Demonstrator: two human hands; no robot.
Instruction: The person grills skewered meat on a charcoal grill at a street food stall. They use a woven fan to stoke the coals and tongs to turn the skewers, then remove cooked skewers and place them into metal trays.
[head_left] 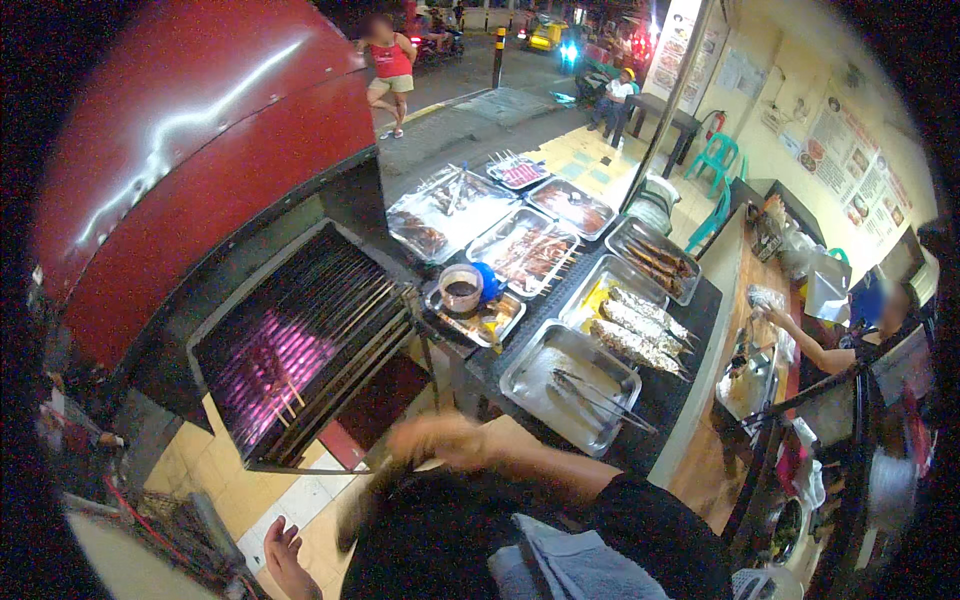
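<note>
My right hand (435, 440) is smeared by motion in front of my body, right of the grill's near corner. Its fingers cannot be made out. A blurred brownish shape (362, 505) runs down from it, too smeared to name. Low at the left, my left hand (283, 550) is held open above the tiled floor, fingers apart and holding nothing. Ahead of it is the charcoal grill (330, 290) with a black grate under a red hood. Skewered meat (265, 365) lies on the grate over glowing purple-pink coals, its sticks pointing toward me.
Right of the grill, metal trays hold skewers (525, 250), foil-wrapped fish (640, 330) and browned pieces (655, 260). Tongs (600, 400) rest in the nearest tray (520, 385). A cup of dark sauce (460, 288) stands among them. Another person's hand (775, 315) reaches over the wooden counter.
</note>
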